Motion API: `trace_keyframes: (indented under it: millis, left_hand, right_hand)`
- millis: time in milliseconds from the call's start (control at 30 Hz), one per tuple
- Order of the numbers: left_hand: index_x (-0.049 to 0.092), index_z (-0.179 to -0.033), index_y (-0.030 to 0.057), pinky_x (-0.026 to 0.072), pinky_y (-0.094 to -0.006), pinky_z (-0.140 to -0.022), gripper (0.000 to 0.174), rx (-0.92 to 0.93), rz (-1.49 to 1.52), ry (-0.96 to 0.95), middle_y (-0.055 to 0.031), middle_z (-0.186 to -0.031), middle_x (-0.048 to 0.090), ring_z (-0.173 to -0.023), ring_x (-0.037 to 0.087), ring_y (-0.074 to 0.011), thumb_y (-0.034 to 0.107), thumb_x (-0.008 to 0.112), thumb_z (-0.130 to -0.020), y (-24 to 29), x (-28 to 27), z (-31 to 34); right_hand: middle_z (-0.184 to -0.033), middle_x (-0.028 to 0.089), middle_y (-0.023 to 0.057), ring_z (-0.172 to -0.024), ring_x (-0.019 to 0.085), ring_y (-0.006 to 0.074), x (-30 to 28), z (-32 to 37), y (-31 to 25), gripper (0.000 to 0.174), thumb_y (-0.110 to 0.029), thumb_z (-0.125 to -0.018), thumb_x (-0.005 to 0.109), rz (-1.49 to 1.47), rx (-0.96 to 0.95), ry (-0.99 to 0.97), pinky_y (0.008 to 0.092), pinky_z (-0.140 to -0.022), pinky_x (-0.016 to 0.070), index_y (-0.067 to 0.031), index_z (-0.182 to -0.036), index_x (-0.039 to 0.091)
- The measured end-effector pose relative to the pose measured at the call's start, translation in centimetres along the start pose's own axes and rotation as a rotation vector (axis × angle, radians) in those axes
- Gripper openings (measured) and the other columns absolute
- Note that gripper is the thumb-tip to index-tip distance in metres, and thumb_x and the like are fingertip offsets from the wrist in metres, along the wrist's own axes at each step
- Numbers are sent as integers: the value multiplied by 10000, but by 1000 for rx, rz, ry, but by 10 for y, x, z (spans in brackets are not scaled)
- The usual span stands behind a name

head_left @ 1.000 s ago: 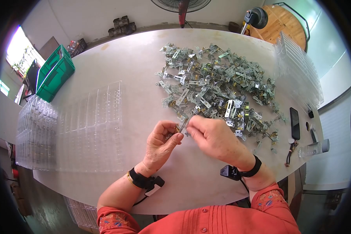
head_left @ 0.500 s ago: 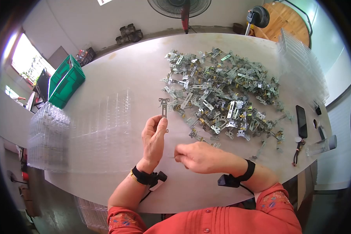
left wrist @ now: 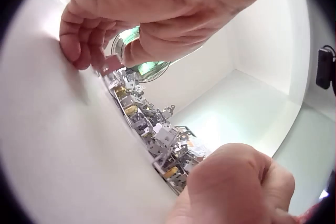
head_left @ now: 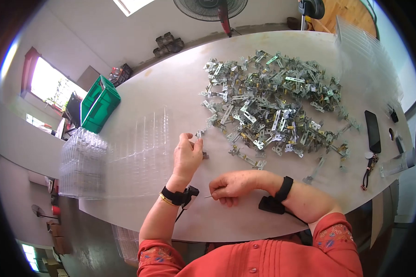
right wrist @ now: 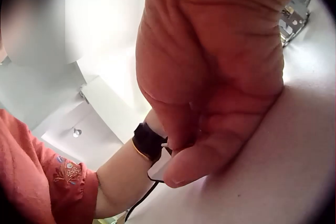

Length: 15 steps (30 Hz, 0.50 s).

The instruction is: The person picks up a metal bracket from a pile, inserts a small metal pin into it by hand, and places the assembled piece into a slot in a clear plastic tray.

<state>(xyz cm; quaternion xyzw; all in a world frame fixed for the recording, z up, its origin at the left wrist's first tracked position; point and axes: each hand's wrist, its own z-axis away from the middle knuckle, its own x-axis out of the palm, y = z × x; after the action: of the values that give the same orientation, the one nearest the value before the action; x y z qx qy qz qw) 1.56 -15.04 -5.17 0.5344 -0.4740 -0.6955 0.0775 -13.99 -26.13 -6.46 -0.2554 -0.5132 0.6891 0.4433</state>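
My left hand [head_left: 188,157] is near the lower left edge of a heap of metal brackets [head_left: 263,111]. Its thumb and fingers hold a metal bracket [head_left: 205,156], mostly hidden by the hand; one end sticks out to the right. In the left wrist view, a small part of it shows between thumb and fingertips, close over the table. Lower down, my right hand [head_left: 233,187] pinches a thin metal pin [head_left: 208,197] that points left. The right wrist view shows its fingers curled, with only the pin's tip [right wrist: 165,144] in sight.
Clear plastic trays [head_left: 83,164] are stacked at the left, with another tray [head_left: 141,154] beside them. Behind is a green crate [head_left: 100,105]. More clear trays [head_left: 370,64] lean at the back right. A phone [head_left: 372,131] and a clear bottle [head_left: 397,164] lie at the right.
The hands, together at first, have moved apart. The left turned its bracket upright, then tipped it down toward the table; the right drew back toward the body with the pin.
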Motion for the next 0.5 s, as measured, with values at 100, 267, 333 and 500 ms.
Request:
trace_keyframes:
  millis: [100, 267, 333, 500]
  left_hand:
    - [568, -1148, -48, 524, -427, -772, 357, 104, -229, 39, -189, -853, 705, -812, 689, -342, 245, 658, -965, 3, -2, -3]
    - [574, -1068, -36, 516, -491, -827, 395, 57, -412, -27, -219, -892, 712, -901, 687, -426, 320, 670, -927, 7, -1, -15]
    - [599, -1029, -39, 517, -509, -831, 391, 66, -431, -1, -235, -890, 712, -903, 688, -440, 333, 658, -925, 6, 1, -18]
    - [684, -908, -32, 532, -486, -780, 417, -1, -519, -47, -246, -805, 699, -839, 693, -428, 383, 657, -902, 4, -3, -23]
  right_hand:
    - [-870, 691, 106, -752, 711, 187, -1, 0, 3, 232, -196, -1024, 534, -3, -28, -9, 322, -642, 602, 24, -1030, 605]
    - [-906, 685, 87, -783, 704, 165, -5, 0, 7, 247, -236, -1048, 540, -4, -41, -50, 308, -685, 596, 0, -1055, 609]
    - [-901, 688, 87, -775, 706, 166, -5, -1, 7, 249, -229, -1044, 544, 13, -33, -35, 309, -688, 596, 7, -1064, 620]
    - [-889, 693, 94, -751, 713, 177, -5, -1, 5, 244, -213, -1030, 549, 35, -38, -40, 316, -676, 601, 18, -1060, 625]
